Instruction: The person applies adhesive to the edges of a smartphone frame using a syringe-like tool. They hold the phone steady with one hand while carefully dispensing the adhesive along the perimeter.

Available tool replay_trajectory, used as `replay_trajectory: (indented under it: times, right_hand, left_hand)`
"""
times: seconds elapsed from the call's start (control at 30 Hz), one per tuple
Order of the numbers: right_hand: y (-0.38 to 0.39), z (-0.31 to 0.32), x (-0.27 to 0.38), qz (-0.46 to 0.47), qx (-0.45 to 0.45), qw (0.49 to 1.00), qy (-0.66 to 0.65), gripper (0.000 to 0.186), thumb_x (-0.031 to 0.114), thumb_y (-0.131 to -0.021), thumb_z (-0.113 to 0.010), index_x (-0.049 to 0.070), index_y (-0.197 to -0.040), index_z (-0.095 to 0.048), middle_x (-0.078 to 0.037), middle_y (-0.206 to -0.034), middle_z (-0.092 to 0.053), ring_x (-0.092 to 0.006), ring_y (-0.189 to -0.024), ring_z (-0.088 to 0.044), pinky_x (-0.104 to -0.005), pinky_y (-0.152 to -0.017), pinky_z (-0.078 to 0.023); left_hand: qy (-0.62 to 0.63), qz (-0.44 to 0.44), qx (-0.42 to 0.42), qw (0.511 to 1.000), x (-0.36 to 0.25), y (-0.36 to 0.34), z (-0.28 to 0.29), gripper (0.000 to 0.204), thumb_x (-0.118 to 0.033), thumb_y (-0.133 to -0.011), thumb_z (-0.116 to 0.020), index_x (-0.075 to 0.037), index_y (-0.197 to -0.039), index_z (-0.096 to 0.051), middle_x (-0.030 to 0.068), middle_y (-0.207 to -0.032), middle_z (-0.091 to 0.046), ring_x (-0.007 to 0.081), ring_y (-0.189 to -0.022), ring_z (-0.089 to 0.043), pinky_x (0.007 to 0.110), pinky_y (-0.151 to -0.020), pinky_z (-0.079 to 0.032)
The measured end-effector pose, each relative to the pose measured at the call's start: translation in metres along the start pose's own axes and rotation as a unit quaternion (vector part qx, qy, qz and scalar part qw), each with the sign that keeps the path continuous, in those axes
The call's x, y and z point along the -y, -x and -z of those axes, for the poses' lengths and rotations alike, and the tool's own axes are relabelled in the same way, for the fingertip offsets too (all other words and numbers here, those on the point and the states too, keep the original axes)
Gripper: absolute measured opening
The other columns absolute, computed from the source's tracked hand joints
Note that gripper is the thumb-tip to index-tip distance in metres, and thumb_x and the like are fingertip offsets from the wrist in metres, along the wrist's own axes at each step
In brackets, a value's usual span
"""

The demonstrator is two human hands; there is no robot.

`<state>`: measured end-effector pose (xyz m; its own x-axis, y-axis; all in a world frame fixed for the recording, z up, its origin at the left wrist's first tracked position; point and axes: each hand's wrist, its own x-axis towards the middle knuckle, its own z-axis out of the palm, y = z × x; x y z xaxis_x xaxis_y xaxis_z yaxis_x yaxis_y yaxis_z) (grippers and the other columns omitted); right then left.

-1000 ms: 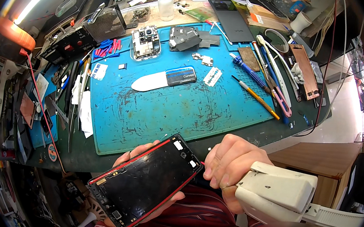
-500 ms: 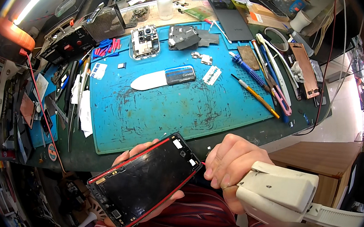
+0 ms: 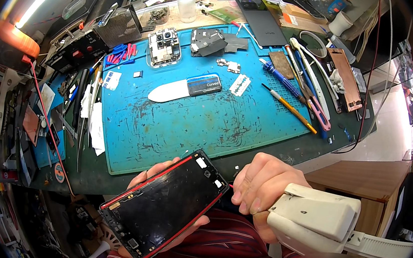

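My left hand (image 3: 149,173) holds a phone frame (image 3: 165,208) from below, its thumb and fingers at the two long edges. The frame is tilted, with a black inner face and red adhesive strips (image 3: 187,226) along both long sides. Just off its upper right corner, my right hand (image 3: 267,183) is closed in a pinch. A thin red end (image 3: 231,186) shows between the fingertips and that corner; most of it is hidden by the fingers. A cream-coloured box (image 3: 314,218) on a strap sits at my right wrist.
Ahead lies a blue work mat (image 3: 175,136) bearing a white-bladed pry tool (image 3: 175,91), a perforated blade (image 3: 240,85) and an opened phone with cameras (image 3: 164,48). Pens and tweezers (image 3: 316,87) lie at the right. A dark phone back (image 3: 262,26) is at the far side.
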<state>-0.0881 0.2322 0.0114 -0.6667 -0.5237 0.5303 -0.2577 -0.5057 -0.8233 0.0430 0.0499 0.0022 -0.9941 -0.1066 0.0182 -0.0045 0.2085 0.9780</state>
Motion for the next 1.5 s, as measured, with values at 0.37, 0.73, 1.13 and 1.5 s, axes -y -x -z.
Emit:
replay_trajectory:
  times: [0.37, 0.73, 1.13, 1.5]
  right_hand:
    - [0.002, -0.001, 0.000, -0.004, 0.002, 1.000, 0.014, 0.016, -0.003, -0.083, -0.068, 0.008, -0.090, -0.059, -0.005, -0.082, -0.061, -0.0174, -0.075, -0.057, -0.0304, -0.065, -0.052]
    - [0.002, -0.007, 0.002, -0.028, -0.035, 0.999, 0.028, 0.016, -0.002, -0.086, -0.068, 0.010, -0.087, -0.058, -0.004, -0.078, -0.060, -0.0172, -0.072, -0.056, -0.0309, -0.065, -0.052]
    - [0.018, 0.010, 0.035, -0.219, -0.160, 0.945, -0.185, 0.044, 0.011, -0.074, -0.061, -0.001, -0.116, -0.062, -0.030, -0.132, -0.052, -0.0480, -0.129, -0.050, -0.0648, -0.103, -0.047]
    - [0.036, -0.026, 0.010, -0.394, 0.018, 0.844, -0.364, 0.073, -0.010, -0.073, -0.064, -0.004, -0.144, -0.046, -0.026, -0.147, -0.048, -0.0317, -0.134, -0.050, -0.0480, -0.111, -0.042]
  left_hand:
    - [-0.014, -0.022, -0.011, 1.000, 0.003, -0.001, 0.005, 0.082, -0.038, -0.078, -0.085, -0.015, -0.146, -0.043, 0.0096, -0.143, -0.050, 0.0231, -0.140, -0.040, 0.042, -0.116, -0.030]
    - [0.079, -0.037, -0.049, 0.995, 0.000, -0.007, 0.001, 0.083, -0.021, -0.074, -0.090, -0.002, -0.141, -0.044, 0.0076, -0.131, -0.063, 0.0187, -0.127, -0.057, 0.034, -0.109, -0.045]
    - [0.007, -0.052, -0.114, 0.992, 0.007, 0.002, -0.002, 0.077, -0.045, -0.080, -0.083, -0.013, -0.143, -0.050, 0.0067, -0.133, -0.063, 0.0203, -0.135, -0.050, 0.034, -0.119, -0.030]
    - [0.832, -0.021, 0.034, 0.553, 0.002, 0.000, -0.010, 0.068, -0.052, -0.105, -0.038, 0.001, -0.148, -0.039, 0.0272, -0.139, -0.051, 0.0419, -0.125, -0.054, 0.051, -0.105, -0.048]
